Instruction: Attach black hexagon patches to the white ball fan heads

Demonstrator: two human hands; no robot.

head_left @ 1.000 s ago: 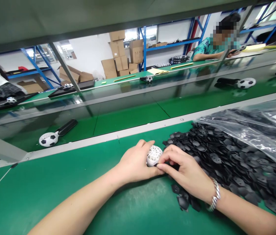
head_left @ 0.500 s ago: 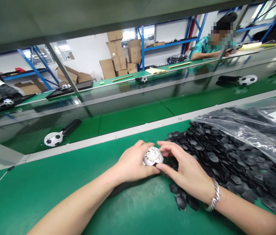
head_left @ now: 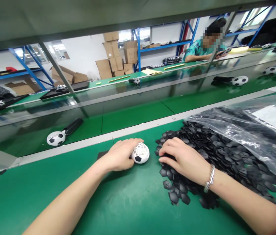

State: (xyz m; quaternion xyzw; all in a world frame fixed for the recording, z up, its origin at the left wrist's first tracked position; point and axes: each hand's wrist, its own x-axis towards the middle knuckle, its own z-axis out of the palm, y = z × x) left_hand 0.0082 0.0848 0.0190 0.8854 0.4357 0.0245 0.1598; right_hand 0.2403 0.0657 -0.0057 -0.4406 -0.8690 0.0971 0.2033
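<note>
My left hand [head_left: 119, 155] is closed around a football-patterned white ball [head_left: 140, 153] with openwork on top and a black pentagon on its near side. A dark handle [head_left: 102, 154] shows beyond the back of that hand, low over the green table. At the left edge of a pile of loose black pentagon pieces [head_left: 216, 156], my right hand [head_left: 184, 161] has its fingers curled and the thumb close to the index finger. Whatever lies between those fingertips is too dark to make out. Several single pieces [head_left: 174, 196] lie just below the right hand.
A clear plastic bag [head_left: 257, 130] covers the pile's far side. Beyond the pale rail [head_left: 118, 132], finished-looking footballs with black handles [head_left: 56, 138] lie on a green belt [head_left: 138, 114]. A co-worker [head_left: 206, 45] sits across at the back right; cardboard boxes [head_left: 115, 62] stand behind.
My right hand has left the ball and moved onto the black pieces. My left hand has shifted left with the ball, whose black pentagon now faces me.
</note>
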